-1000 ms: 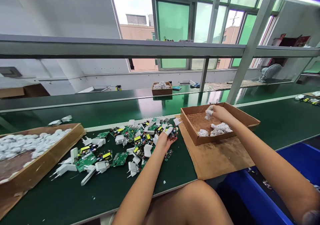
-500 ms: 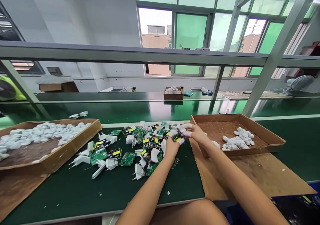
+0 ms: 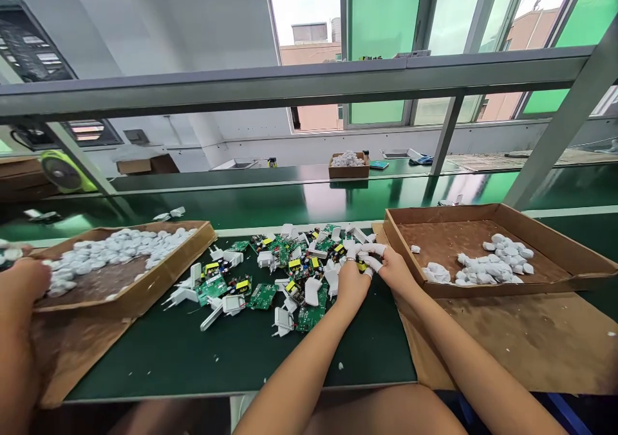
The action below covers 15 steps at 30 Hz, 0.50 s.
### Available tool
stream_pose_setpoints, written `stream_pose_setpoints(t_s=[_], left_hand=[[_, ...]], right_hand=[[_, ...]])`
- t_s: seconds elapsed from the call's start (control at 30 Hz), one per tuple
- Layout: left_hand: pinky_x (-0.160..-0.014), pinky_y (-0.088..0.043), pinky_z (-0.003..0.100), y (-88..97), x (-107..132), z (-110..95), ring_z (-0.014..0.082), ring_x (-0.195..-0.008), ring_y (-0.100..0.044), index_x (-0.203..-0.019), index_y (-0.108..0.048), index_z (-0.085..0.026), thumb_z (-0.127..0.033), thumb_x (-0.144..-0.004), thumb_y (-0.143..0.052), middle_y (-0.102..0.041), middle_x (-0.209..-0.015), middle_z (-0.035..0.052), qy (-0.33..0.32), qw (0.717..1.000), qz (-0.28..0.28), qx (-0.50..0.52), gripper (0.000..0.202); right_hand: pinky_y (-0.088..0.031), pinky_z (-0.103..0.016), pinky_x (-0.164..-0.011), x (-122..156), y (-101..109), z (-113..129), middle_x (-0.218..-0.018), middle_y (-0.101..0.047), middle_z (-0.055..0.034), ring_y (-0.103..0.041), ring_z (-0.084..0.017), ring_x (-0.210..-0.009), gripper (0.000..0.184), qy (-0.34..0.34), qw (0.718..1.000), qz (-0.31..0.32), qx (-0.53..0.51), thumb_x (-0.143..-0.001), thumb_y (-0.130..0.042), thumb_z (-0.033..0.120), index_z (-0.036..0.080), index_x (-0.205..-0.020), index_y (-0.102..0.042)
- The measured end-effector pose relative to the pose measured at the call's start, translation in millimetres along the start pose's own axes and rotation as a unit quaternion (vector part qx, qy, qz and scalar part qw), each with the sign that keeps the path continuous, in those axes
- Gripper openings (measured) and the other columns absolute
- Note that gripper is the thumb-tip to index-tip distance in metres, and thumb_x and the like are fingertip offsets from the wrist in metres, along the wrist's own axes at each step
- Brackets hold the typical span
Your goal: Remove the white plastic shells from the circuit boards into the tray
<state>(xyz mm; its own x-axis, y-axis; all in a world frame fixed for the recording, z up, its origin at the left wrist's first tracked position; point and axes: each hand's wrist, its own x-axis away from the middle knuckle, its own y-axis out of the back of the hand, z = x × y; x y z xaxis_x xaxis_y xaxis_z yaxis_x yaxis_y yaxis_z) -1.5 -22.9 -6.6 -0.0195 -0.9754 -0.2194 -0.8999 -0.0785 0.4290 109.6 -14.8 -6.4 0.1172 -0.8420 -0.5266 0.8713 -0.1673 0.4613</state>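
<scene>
My left hand is at the right end of a heap of charger parts, its white-covered fingers curled in a pinch. My right hand meets it from the right, thumb and fingers also in white covers. Between them shows a circuit board with a yellow component, pinched by both hands and mostly hidden by the fingers. Beside them lies the heap of green boards, white plug housings and yellow-topped components.
A cardboard tray with small white pieces stands to the right, on flat cardboard. Another tray of white pieces is at left, where another person's hand reaches in. A metal rail crosses above the bench.
My view has tilted down and turned slightly left. Both hands stay together at the heap, my right fingers now closer to my left. Another person's hand has appeared at the left edge.
</scene>
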Motion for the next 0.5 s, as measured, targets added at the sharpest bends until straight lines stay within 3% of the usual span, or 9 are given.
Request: stream_pose_setpoints(t_s=[0.1, 0.2, 0.27, 0.37, 0.5], left_hand=[[-0.078, -0.038, 0.035, 1.3, -4.0, 2.3, 0.0239, -0.088, -0.052, -0.093, -0.053, -0.014, -0.010, -0.059, -0.054, -0.058, -0.094, 0.0111, 0.013, 0.998, -0.009, 0.054, 0.034], [-0.078, -0.040, 0.031, 0.6, -8.9, 7.3, 0.0195, -0.086, -0.053, -0.089, -0.052, -0.015, -0.014, -0.054, -0.062, -0.058, -0.093, 0.0079, 0.044, 0.983, -0.019, 0.180, 0.037], [-0.076, -0.042, 0.030, -0.3, -10.4, 8.1, 0.0173, -0.082, -0.054, -0.090, -0.050, -0.016, -0.018, -0.052, -0.066, -0.058, -0.091, 0.0059, 0.079, 0.957, -0.015, 0.277, 0.041], [-0.073, -0.043, 0.028, -1.5, -9.2, 3.8, 0.0156, -0.081, -0.054, -0.094, -0.049, -0.018, -0.027, -0.059, -0.061, -0.058, -0.092, 0.0041, 0.114, 0.907, 0.007, 0.406, 0.039], [-0.074, -0.043, 0.027, -2.7, -7.9, 0.1, 0.0155, -0.086, -0.054, -0.091, -0.053, -0.018, -0.035, -0.067, -0.052, -0.058, -0.095, 0.0039, 0.132, 0.863, 0.026, 0.487, 0.030]], right_hand=[[-0.040, -0.038, -0.077, 1.0, 1.4, 1.4, -0.095, -0.054, -0.0072, -0.049, -0.023, -0.087, 0.029, 0.016, 1.000, 0.004, 0.015, -0.071, -0.045, 0.027, 0.020, -0.097, -0.056], [-0.043, -0.036, -0.067, 3.6, 0.8, -3.2, -0.088, -0.051, -0.0090, -0.050, -0.020, -0.071, 0.042, -0.038, 0.998, -0.040, 0.018, -0.074, -0.042, 0.030, 0.016, -0.113, -0.043], [-0.044, -0.036, -0.067, 5.3, -0.3, -6.0, -0.087, -0.051, -0.0097, -0.051, -0.021, -0.072, 0.046, -0.070, 0.996, -0.041, 0.025, -0.075, -0.042, 0.034, 0.014, -0.116, -0.039], [-0.040, -0.038, -0.078, 7.0, -2.2, -4.4, -0.102, -0.050, -0.0122, -0.049, -0.024, -0.091, 0.056, -0.063, 0.996, 0.029, 0.049, -0.072, -0.050, 0.036, 0.013, -0.119, -0.034], [-0.038, -0.037, -0.083, 9.3, -4.9, 5.0, -0.117, -0.043, -0.0134, -0.044, -0.026, -0.103, 0.072, -0.040, 0.993, 0.069, 0.090, -0.067, -0.057, 0.029, 0.013, -0.127, -0.021]])
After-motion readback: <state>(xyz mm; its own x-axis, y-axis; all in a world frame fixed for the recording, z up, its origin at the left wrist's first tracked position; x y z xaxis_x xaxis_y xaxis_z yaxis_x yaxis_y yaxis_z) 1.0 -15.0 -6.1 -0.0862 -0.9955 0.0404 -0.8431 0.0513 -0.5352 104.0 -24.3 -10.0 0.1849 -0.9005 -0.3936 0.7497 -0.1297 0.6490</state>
